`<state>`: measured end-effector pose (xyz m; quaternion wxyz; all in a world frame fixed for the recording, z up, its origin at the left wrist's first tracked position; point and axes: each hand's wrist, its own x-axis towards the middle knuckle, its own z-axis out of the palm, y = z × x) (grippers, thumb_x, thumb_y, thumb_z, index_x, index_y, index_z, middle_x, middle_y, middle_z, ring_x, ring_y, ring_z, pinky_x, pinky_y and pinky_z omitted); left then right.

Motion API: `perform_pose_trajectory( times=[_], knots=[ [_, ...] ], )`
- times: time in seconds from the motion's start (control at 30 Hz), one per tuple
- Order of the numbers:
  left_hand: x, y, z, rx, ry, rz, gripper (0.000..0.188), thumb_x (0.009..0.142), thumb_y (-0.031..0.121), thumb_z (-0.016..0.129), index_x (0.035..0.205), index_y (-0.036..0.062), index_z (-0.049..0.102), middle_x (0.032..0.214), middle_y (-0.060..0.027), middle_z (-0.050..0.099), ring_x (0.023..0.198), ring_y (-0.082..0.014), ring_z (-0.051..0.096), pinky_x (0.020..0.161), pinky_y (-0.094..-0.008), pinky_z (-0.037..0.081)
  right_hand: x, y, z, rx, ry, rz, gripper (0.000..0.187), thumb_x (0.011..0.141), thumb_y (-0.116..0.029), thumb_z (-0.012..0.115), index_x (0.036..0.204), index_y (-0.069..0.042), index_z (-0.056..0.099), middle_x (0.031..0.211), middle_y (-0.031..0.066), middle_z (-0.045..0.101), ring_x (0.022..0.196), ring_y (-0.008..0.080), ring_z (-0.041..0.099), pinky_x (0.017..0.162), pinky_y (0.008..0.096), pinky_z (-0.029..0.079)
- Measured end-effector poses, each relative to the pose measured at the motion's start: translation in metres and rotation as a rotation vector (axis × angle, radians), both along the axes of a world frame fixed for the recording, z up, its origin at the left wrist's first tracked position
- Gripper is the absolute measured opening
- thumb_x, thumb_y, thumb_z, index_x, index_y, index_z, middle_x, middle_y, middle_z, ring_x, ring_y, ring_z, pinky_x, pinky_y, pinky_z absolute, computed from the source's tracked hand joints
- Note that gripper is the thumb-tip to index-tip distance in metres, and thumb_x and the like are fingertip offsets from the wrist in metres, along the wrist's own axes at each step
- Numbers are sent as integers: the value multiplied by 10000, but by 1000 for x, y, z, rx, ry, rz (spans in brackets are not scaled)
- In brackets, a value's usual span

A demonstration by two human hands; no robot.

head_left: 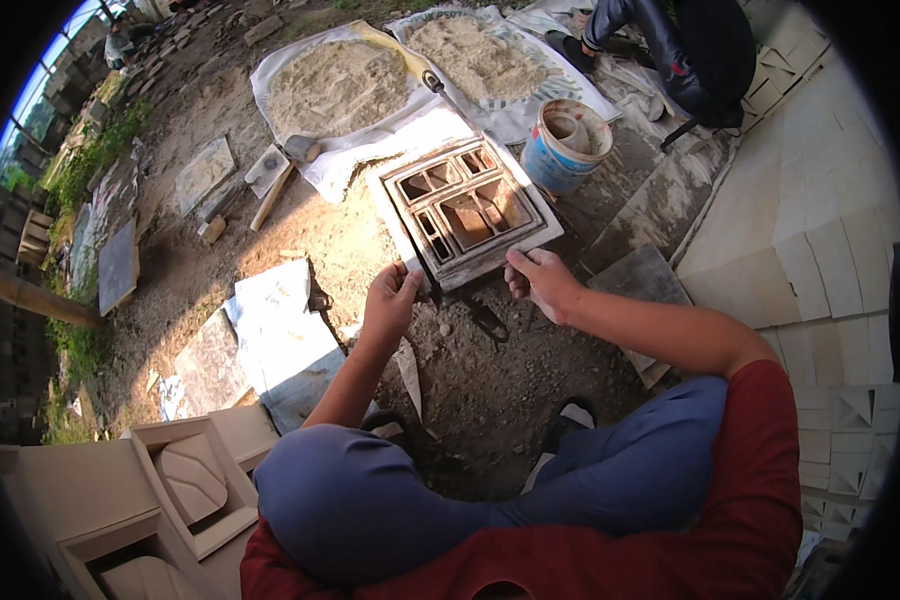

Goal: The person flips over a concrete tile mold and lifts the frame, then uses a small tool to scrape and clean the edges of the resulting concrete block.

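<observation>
In front of my knees lies a square mould [452,195], tilted in view, with a pale, dusty rim and several rectangular openings split by dividers. The fingers of my left hand [390,302] are closed at its near left corner, beside the pale strip along that side. On the near right corner, my right hand [542,283] pinches the edge, thumb on top and fingers curled below. A dark looped handle [487,320] sticks out from under the near side, between my hands. What lies beneath the mould is hidden.
Two sacks with sandy powder [340,85] lie beyond the mould, and a blue-and-white bucket [567,145] stands at its right. Another person's leg [635,40] is at the far right. Pale blocks are stacked [800,200] on the right; hollow-faced blocks [192,480] sit lower left.
</observation>
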<state>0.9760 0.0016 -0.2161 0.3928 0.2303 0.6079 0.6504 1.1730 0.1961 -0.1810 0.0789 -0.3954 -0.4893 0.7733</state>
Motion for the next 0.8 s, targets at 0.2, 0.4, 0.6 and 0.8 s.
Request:
perform_pose_trajectory(
  times=[0.2,0.4,0.6,0.8],
  knots=[
    [-1,1,3,-23,4,-25,163,1046,160,572,981,14,605,869,-23,654,789,-89,604,768,-279,513,2,4,5,19,-19,32,296,1046,-333,580,908,-71,589,813,33,621,713,127,585,642,287,487],
    [0,3,6,-38,14,-25,154,1037,152,592,983,8,603,858,-21,648,778,-84,594,746,-278,514,3,31,46,107,-304,660,432,1053,-428,529,1111,-18,650,823,12,639,752,115,586,676,301,474],
    [-22,-4,11,-58,-32,-211,178,1026,169,614,968,1,599,873,-58,675,782,-111,642,733,-273,536,-24,77,107,496,-362,1151,403,1030,-414,543,1119,-45,680,796,-12,625,729,79,576,685,265,472],
    [-84,7,50,-345,-244,-401,316,1057,315,550,1100,6,599,980,-109,670,833,-176,686,809,-346,596,-85,122,118,693,-208,928,311,991,-348,598,989,-42,656,729,33,593,672,123,548,637,317,459]
  ],
)
